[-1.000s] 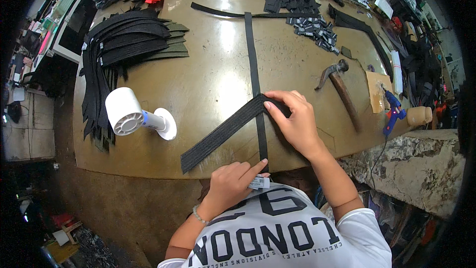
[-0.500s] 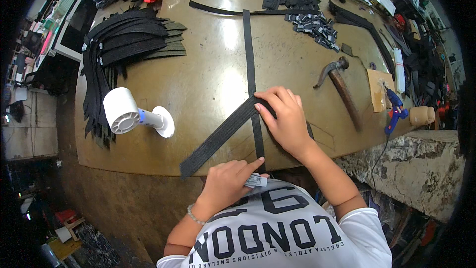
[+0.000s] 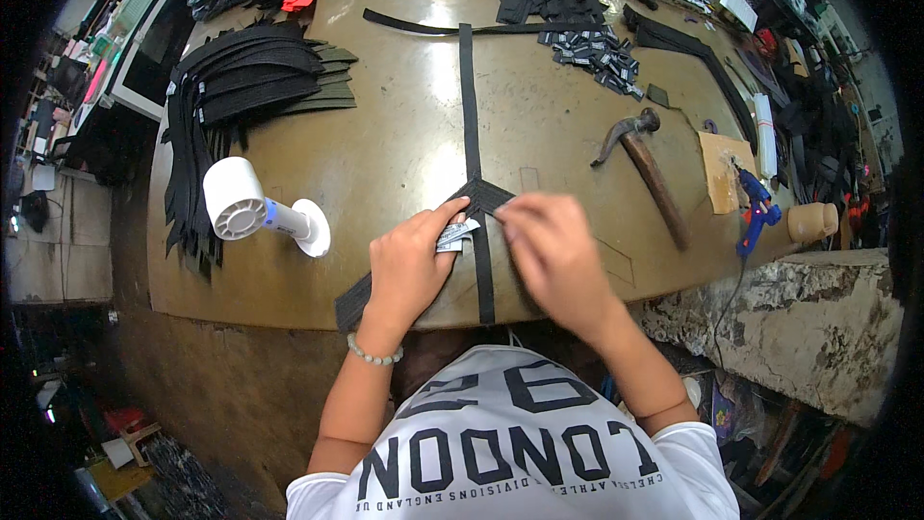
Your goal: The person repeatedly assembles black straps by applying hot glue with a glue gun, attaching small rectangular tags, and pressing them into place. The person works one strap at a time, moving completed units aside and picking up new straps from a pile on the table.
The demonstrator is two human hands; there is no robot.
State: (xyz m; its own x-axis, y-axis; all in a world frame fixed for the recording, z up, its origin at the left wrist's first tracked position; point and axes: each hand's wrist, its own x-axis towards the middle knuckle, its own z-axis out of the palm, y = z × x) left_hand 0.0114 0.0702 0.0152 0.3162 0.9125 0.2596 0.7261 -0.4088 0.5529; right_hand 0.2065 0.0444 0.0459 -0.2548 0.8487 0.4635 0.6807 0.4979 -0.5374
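A wide black webbing strap (image 3: pixel 354 300) runs up from the table's front edge and bends at a peak in front of me. It crosses a narrow black strip (image 3: pixel 470 96) that lies lengthwise on the table. My left hand (image 3: pixel 412 255) presses the strap near the peak with its fingertips, and a few white labels (image 3: pixel 456 234) are held in its fingers. At the strap's right arm, just below the bend, my right hand (image 3: pixel 556 255) has its fingertips pinched together. Motion smears that hand, and whatever sits between its fingers is hidden.
To the left are a white handheld fan (image 3: pixel 236 200) and a pile of black straps (image 3: pixel 255 72). On the right lie a hammer (image 3: pixel 650 173), small dark labels (image 3: pixel 599 60), a blue glue gun (image 3: pixel 758 217) on cardboard (image 3: pixel 720 169) and a tape roll (image 3: pixel 811 223).
My left hand has moved up from the table edge onto the strap, bringing the labels along. My right hand has shifted down and right from the bend, and the strap's right arm now shows.
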